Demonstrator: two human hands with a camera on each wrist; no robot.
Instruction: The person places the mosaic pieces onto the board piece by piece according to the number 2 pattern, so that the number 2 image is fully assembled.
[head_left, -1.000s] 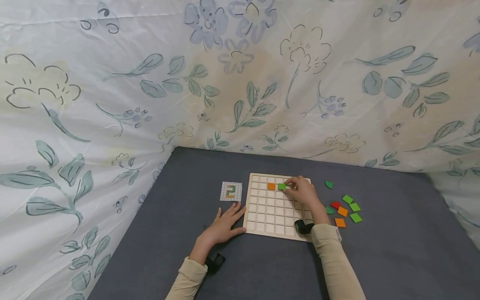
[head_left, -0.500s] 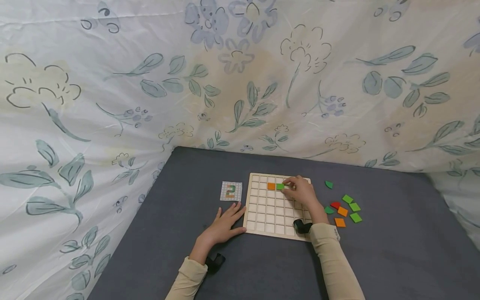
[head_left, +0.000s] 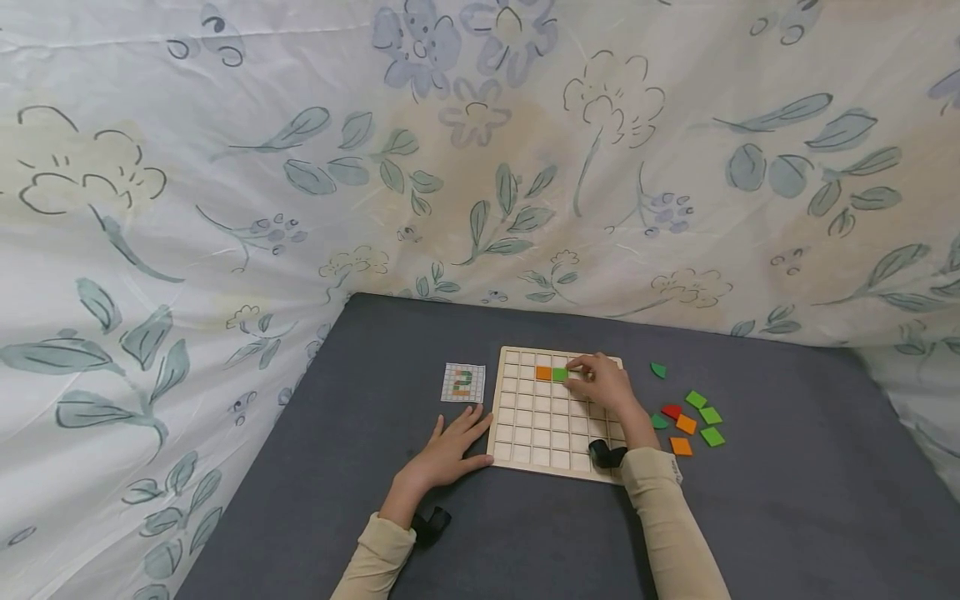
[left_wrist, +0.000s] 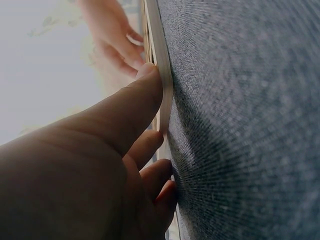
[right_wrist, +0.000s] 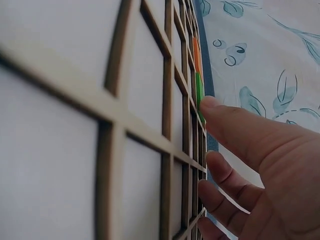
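Note:
In the head view a wooden grid board (head_left: 523,436) lies on the dark table. An orange square tile (head_left: 543,373) sits in an upper cell, with a green square tile (head_left: 559,375) immediately to its right. My right hand (head_left: 604,384) has thumb and index finger at the green tile's right side, pinching it; in the right wrist view the thumb (right_wrist: 235,120) touches it and the index finger is hidden. My left hand (head_left: 446,451) lies spread at the board's left edge, its thumb (left_wrist: 135,100) against the wooden rim in the left wrist view.
A small pattern card (head_left: 462,382) lies left of the board. Right of it are several loose tiles: green squares such as one green tile (head_left: 712,436), orange squares (head_left: 681,447), a red piece (head_left: 671,411) and dark green rounded pieces (head_left: 658,370). A floral cloth (head_left: 480,167) hangs behind.
The green tile and the right hand have shifted slightly left, bringing the tile up beside the orange one. The left hand stays in place.

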